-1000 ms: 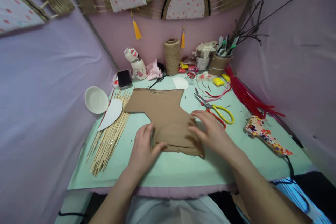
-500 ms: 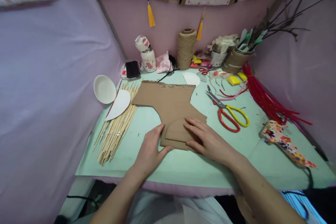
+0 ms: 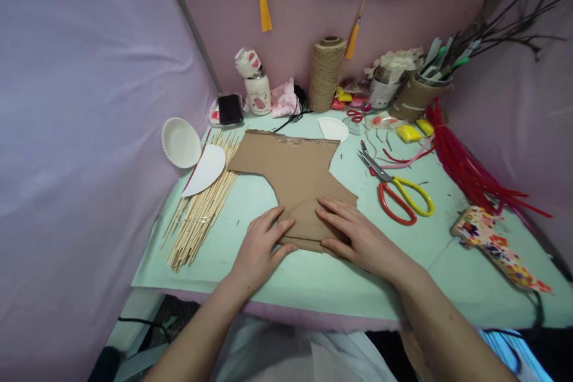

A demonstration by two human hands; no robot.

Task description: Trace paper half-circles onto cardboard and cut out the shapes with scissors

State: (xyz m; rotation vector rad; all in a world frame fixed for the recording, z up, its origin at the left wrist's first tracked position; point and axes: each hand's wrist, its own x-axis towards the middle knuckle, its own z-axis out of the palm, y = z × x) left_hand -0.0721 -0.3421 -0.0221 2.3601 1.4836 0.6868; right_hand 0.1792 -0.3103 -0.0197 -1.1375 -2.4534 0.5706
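A brown cardboard sheet [image 3: 298, 164] with cut-out curved sides lies flat on the table. On its near end rests a smaller half-round cardboard piece [image 3: 307, 224], its straight edge towards me, close to the sheet's near edge. My left hand [image 3: 262, 242] is at the left of this piece, fingers apart, with fingertips on the cardboard and the thumb by the near edge. My right hand [image 3: 353, 233] lies over the right side of the piece, fingers stretched out and spread, pressing lightly on it. Its right end is hidden under that hand.
Scissors [image 3: 396, 191] with red and yellow handles lie open at right, near a flower-patterned glue gun [image 3: 496, 248] and red pipe cleaners [image 3: 465, 167]. Left are bamboo sticks [image 3: 201, 215], a white half circle [image 3: 206, 170] and a white bowl [image 3: 181, 143]. Twine [image 3: 328, 74] stands behind.
The half-round piece has shifted slightly towards the sheet's near edge. My left fingers have moved inward onto the cardboard. The whole view has tilted a little downward.
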